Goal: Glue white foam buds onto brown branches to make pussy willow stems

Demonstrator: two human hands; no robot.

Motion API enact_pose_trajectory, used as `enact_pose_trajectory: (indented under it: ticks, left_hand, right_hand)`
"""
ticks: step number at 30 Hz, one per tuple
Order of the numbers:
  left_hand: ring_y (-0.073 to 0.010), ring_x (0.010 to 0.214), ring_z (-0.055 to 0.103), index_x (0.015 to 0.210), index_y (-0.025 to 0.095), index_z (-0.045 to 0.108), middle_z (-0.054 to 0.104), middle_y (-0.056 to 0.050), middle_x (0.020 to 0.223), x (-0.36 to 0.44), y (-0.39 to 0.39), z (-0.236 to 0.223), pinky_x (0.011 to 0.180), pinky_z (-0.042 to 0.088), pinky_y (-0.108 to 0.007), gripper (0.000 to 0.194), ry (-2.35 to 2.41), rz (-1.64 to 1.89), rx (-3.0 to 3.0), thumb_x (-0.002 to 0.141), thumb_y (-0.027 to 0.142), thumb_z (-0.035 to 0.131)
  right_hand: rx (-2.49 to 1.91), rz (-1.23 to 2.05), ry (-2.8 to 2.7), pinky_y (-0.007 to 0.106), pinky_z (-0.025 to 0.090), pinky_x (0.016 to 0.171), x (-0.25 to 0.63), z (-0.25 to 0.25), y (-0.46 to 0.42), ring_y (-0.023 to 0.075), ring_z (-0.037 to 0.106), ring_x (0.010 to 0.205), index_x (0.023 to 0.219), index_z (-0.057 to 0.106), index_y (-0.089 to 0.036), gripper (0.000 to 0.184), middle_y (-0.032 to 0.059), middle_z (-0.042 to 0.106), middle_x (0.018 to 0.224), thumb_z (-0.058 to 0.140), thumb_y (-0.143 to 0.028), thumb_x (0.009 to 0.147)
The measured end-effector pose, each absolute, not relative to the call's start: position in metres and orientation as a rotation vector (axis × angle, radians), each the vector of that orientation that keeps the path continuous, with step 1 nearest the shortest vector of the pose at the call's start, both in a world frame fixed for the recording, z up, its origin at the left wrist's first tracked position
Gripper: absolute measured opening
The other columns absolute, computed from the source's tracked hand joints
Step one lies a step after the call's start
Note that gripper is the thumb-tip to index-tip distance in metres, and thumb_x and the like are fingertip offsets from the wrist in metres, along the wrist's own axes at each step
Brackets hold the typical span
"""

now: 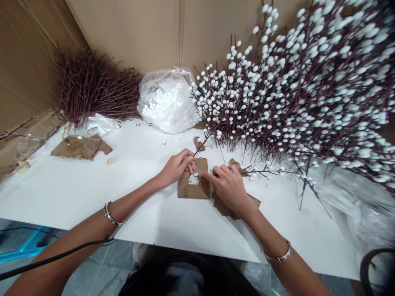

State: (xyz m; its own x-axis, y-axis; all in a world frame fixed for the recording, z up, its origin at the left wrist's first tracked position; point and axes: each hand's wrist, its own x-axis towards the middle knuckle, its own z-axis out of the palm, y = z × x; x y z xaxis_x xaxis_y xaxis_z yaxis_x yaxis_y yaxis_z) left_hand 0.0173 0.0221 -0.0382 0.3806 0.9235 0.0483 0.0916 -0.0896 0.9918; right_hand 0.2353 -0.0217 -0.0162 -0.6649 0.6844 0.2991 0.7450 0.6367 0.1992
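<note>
My left hand (180, 166) is closed round a thin brown twig (200, 147) that slants up to the right toward the white-berried branches. Below its fingers lies a square piece of cardboard (200, 191) with a white paste-like blob (193, 179) on it. My right hand (228, 185) is pinched on a second twig with small white berries (265, 170). That twig runs out to the right past the knuckles, and a thin dark end seems to point from my index finger toward the blob. Whether the end touches the blob I cannot tell.
Behind, a clear plastic bag (169, 102) holds white berries. A bundle of bare brown twigs (98, 88) lies left; a large mass of white-berried branches (284, 94) fills the right. Cardboard scraps (75, 148) and crumpled plastic (348, 197) lie on the white table (132, 213). A black cable (61, 257) crosses my left forearm.
</note>
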Motion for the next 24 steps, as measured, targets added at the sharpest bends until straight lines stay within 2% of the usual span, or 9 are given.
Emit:
enact_pose_trajectory:
  ticks: [20, 24]
  left_hand:
    - [-0.0124, 0.062, 0.066, 0.095, 0.019, 0.051, 0.067, -0.001, 0.077, 0.0161, 0.0223, -0.0407, 0.064, 0.050, -0.026, 0.026, 0.945, 0.917, 1.512, 0.100, 0.043, 0.044]
    - [-0.0126, 0.062, 0.066, 0.095, 0.019, 0.052, 0.067, -0.001, 0.077, 0.0163, 0.0222, -0.0395, 0.064, 0.049, -0.026, 0.026, 0.943, 0.919, 1.499, 0.099, 0.043, 0.045]
  right_hand:
    - [-1.202, -0.358, -2.666, 0.034, 0.022, 0.075, 0.2330, -0.0183, -0.0212, 0.0191, 0.042, 0.078, 0.105, 0.067, -0.026, 0.025, 0.0034, 0.059, 0.082, 0.050, -0.011, 0.095]
    - [-1.222, -0.284, -2.636, 0.034, 0.023, 0.075, 0.2325, -0.0193, -0.0208, 0.0188, 0.044, 0.078, 0.101, 0.068, -0.026, 0.024, 0.0029, 0.059, 0.081, 0.049, -0.013, 0.096]
